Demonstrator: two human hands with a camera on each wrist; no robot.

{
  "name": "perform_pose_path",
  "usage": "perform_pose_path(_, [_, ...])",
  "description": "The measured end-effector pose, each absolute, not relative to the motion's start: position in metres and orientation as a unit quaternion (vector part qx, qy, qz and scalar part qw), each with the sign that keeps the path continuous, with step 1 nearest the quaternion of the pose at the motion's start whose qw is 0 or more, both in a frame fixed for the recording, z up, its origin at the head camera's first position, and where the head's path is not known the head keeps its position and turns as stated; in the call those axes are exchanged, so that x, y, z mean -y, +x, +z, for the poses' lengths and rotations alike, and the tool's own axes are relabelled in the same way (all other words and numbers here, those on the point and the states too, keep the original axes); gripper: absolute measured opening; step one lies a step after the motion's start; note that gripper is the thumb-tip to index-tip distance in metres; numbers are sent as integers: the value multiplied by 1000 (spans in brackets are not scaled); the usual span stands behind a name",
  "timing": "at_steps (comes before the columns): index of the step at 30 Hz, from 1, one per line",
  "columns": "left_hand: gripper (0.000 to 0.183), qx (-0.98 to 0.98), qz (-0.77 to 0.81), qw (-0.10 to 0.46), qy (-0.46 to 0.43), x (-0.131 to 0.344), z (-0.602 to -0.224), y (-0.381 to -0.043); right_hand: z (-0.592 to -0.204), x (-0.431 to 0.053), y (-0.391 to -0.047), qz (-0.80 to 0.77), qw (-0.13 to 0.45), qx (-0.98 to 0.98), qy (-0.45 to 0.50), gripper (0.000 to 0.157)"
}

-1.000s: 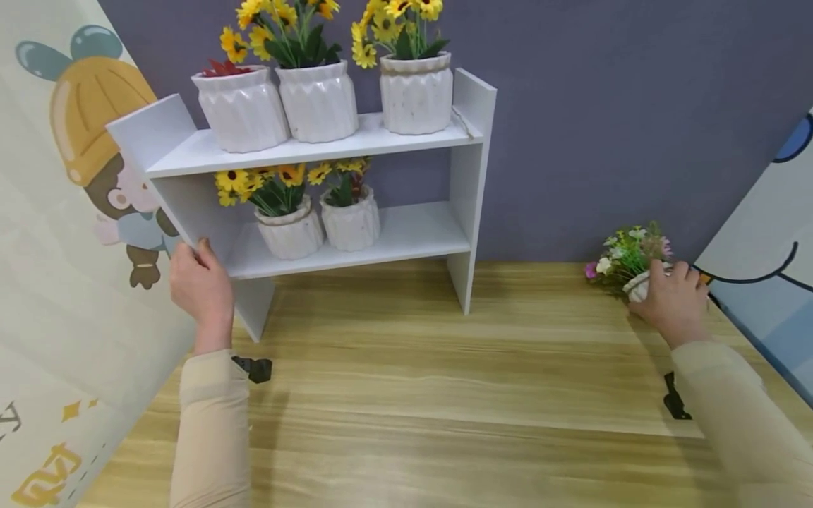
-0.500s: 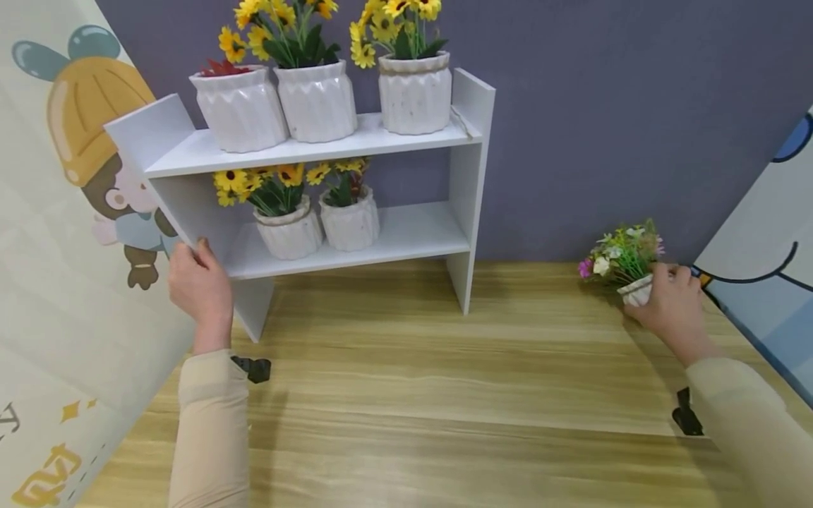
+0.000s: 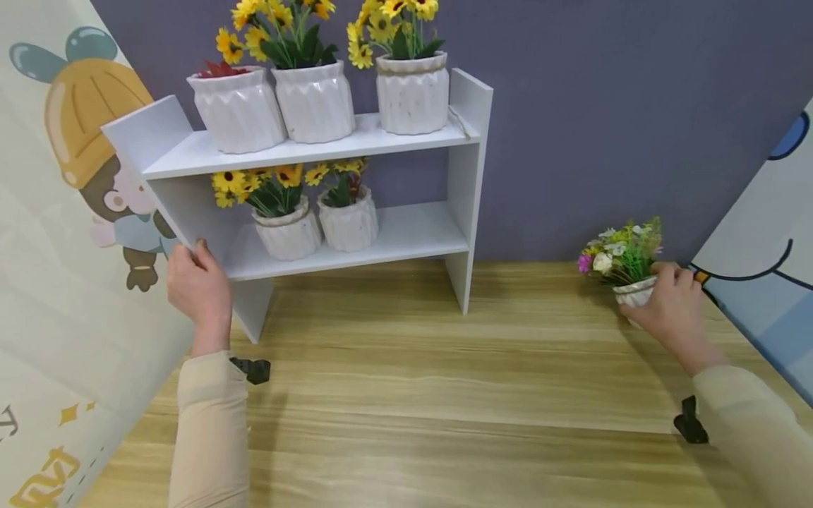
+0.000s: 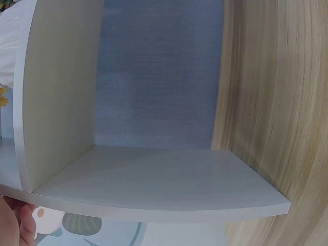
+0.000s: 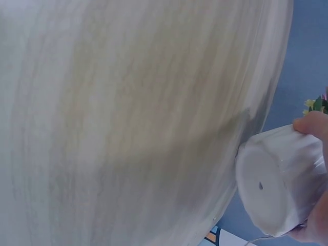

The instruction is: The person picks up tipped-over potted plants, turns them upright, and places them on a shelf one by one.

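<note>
My left hand (image 3: 200,289) grips the front edge of the left side panel of a white two-tier shelf (image 3: 356,264). In the left wrist view only some fingers (image 4: 25,225) show, below that panel. At the far right, my right hand (image 3: 675,310) holds a small white ribbed flowerpot (image 3: 635,291) around its side. Pink, white and yellow artificial flowers (image 3: 619,252) fill it and lean left. The right wrist view shows the pot's underside (image 5: 261,187) with a small hole, tilted, its lower edge close to the tabletop.
Three white pots stand on the upper tier, one with red leaves (image 3: 238,109), two with yellow flowers (image 3: 315,102). The lower tier bears two smaller pots of yellow flowers (image 3: 288,233). The shelf stands on a wooden table (image 3: 413,395) against a grey wall (image 3: 591,141).
My right hand has shifted slightly left and turned the flowerpot more upright, so more of its white side shows. My left hand has stayed on the shelf panel.
</note>
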State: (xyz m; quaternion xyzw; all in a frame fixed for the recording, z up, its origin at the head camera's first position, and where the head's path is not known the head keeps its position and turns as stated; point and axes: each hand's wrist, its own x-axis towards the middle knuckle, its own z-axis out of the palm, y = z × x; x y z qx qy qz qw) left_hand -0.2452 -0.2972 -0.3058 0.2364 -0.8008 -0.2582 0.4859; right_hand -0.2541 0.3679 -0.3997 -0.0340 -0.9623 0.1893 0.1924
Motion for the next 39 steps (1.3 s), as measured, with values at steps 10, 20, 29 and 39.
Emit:
perform_pose_path(10, [51,801,-261,487,231,296,-306,-246,-403,-353,-250,205,231,950,-42,81])
perform_pose_path(20, [50,800,-262,486,235,294,-305,-247,-409,-341,-248,239,238,940,-58,82])
perform_pose_path(29, [52,795,-255,497,235,296,-307,-249,-405,-348,-241,265,201,939,-89,98])
perform_pose_path(39, [51,797,-258,487,247,296,-307,-249,-408,-358,-233,308,155,935,-81,101])
